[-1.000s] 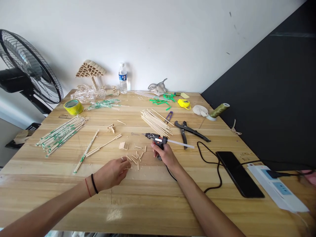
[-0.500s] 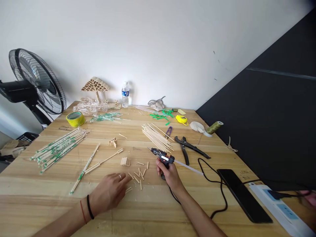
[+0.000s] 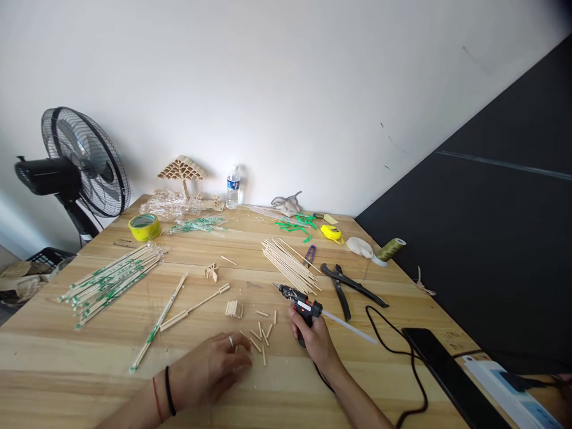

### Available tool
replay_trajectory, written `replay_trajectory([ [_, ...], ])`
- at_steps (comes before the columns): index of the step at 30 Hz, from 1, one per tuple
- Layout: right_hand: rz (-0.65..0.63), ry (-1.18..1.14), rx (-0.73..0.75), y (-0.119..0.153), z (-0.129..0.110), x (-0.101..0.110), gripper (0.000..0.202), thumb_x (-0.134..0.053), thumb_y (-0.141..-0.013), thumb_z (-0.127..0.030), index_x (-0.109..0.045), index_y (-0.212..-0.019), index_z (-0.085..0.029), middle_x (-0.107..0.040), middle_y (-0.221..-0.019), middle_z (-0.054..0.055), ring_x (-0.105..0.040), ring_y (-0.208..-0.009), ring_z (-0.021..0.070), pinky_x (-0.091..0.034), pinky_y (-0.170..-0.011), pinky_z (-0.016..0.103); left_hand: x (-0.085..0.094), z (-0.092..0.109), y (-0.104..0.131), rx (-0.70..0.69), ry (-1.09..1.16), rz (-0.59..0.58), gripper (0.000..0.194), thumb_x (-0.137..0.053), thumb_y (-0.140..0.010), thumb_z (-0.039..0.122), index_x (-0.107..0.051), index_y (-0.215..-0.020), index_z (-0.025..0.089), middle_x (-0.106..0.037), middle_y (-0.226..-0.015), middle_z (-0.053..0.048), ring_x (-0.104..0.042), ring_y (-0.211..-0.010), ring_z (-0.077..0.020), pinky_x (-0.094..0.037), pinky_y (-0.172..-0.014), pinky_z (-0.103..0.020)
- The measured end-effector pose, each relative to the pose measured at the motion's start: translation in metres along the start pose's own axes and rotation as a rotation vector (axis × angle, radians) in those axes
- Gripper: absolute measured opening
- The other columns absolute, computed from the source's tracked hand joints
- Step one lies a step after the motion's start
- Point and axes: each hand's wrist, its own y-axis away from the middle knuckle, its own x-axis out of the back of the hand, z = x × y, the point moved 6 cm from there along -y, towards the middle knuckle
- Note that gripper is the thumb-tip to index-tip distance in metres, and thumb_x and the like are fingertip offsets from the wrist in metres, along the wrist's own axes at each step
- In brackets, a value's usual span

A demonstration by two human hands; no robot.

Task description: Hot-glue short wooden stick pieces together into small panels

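Observation:
My right hand (image 3: pixel 315 336) is wrapped round the handle of a black hot glue gun (image 3: pixel 301 302). A clear glue stick (image 3: pixel 348 326) sticks out of its back, and its nozzle points left and away from me. My left hand (image 3: pixel 218 363) is low over the table, fingers bent and slightly apart, at the left edge of several short cut sticks (image 3: pixel 263 335). The fingers cover part of the sticks there. Just beyond lies a small block of glued sticks (image 3: pixel 234 308). Another small stick piece (image 3: pixel 211 272) stands farther back.
Long bare skewers (image 3: pixel 290 265) lie behind the glue gun, beside pliers (image 3: pixel 353 286) and purple snips (image 3: pixel 310 255). Wrapped skewers (image 3: pixel 116 280) and yellow tape (image 3: pixel 144 227) are at left. A black cord (image 3: pixel 415 381) loops near a phone (image 3: pixel 451 375). A water bottle (image 3: pixel 233 187) stands at the back.
The view has shifted, so everything sits lower in the picture. My left hand has moved slightly right, over the nearest short sticks. My right hand still holds the glue gun.

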Motion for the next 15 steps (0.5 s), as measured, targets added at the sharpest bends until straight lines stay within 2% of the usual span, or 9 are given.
replay_trajectory([
  [4, 0.019, 0.017, 0.009, -0.001, 0.0033, -0.0001, 0.052, -0.071, -0.083, -0.071, -0.063, -0.081, -0.02, -0.051, -0.053, -0.005, -0.048, -0.049, 0.0158, -0.039, -0.05, 0.029, 0.0008, -0.002, -0.0016, 0.038, -0.024, 0.02, 0.035, -0.074, -0.079, 0.008, -0.068, -0.109, 0.024, -0.063, -0.137, -0.011, -0.061, -0.116, -0.0338, -0.05, -0.103, -0.05],
  [8, 0.024, 0.035, 0.016, -0.0016, 0.0037, -0.0001, 0.054, -0.069, -0.083, -0.074, -0.063, -0.08, -0.021, -0.049, -0.053, -0.005, -0.047, -0.049, 0.0163, -0.04, -0.052, 0.029, -0.0015, -0.0035, -0.0035, 0.051, 0.017, 0.031, 0.018, -0.065, -0.087, 0.006, -0.065, -0.097, 0.022, -0.064, -0.129, -0.008, -0.062, -0.113, -0.0274, -0.051, -0.101, -0.041],
  [11, 0.021, 0.053, 0.017, -0.0007, 0.0022, -0.0002, 0.055, -0.069, -0.082, -0.075, -0.062, -0.078, -0.021, -0.05, -0.053, -0.005, -0.048, -0.05, 0.0167, -0.041, -0.053, 0.03, -0.0025, -0.0061, -0.0032, 0.063, 0.07, 0.026, 0.021, -0.062, -0.085, 0.002, -0.062, -0.092, 0.021, -0.064, -0.12, -0.007, -0.064, -0.104, -0.0229, -0.054, -0.095, -0.034],
  [15, 0.027, 0.079, 0.013, 0.0004, 0.0007, 0.0004, 0.056, -0.069, -0.081, -0.076, -0.063, -0.079, -0.02, -0.051, -0.054, -0.005, -0.05, -0.051, 0.0176, -0.043, -0.054, 0.03, -0.0006, -0.0077, -0.0015, 0.058, 0.142, 0.006, 0.025, -0.066, -0.079, 0.001, -0.061, -0.093, 0.022, -0.061, -0.131, -0.007, -0.066, -0.103, -0.0222, -0.055, -0.094, -0.034],
])
